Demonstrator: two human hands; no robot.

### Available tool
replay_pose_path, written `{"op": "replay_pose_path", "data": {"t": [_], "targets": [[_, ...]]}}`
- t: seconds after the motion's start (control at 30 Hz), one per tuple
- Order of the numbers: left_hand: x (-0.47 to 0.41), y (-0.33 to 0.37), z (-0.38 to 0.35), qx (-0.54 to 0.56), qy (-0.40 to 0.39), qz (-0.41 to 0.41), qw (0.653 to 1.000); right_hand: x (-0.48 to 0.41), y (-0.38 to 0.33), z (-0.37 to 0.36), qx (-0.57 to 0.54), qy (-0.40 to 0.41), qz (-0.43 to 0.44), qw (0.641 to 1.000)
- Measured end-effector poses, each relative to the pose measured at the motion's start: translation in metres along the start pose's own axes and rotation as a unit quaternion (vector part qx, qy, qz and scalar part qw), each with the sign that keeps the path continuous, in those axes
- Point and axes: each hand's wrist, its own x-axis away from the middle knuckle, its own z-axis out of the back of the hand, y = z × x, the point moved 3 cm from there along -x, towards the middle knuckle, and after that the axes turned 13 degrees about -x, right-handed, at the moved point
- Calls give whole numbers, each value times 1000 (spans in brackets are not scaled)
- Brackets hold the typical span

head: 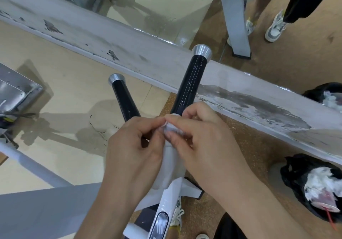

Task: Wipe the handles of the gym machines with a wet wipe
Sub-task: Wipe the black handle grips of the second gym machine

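Note:
Two black machine handles with silver end caps rise from a white frame: the left handle and the taller right handle. A white wet wipe hangs down between my hands, in front of the handle bases. My left hand pinches the wipe's top edge with thumb and fingertips. My right hand pinches the same bunched top edge from the right. Both hands meet just below the foot of the right handle. The lower ends of both handles are hidden behind my hands.
A worn white beam crosses behind the handles, with a mirror above it. A black bin bag holding used white wipes sits on the brown floor at right. Another person's legs and sneakers stand at top right beside a grey post.

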Motion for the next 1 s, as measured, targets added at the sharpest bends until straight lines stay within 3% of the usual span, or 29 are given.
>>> {"op": "replay_pose_path", "data": {"t": [0.13,0.23,0.43,0.63,0.77,0.9,1.0], "targets": [[7,0,-5,19,38,2,999,-17,4,2,9,44,20,999],[11,0,-14,-40,80,-24,996,-28,13,7,10,89,-17,996],[12,-4,-18,-71,133,-63,987,-7,11,6,-109,7,-58,992],[11,-4,-19,-54,127,-49,989,-21,20,6,2,85,-36,996],[12,-1,-17,-34,134,-77,987,-1,11,1,-75,28,-24,996],[12,-3,-19,-33,145,-87,985,-25,18,7,1,60,-61,996],[11,-5,-20,-28,141,-86,986,-14,6,3,22,9,-17,1000]]}}
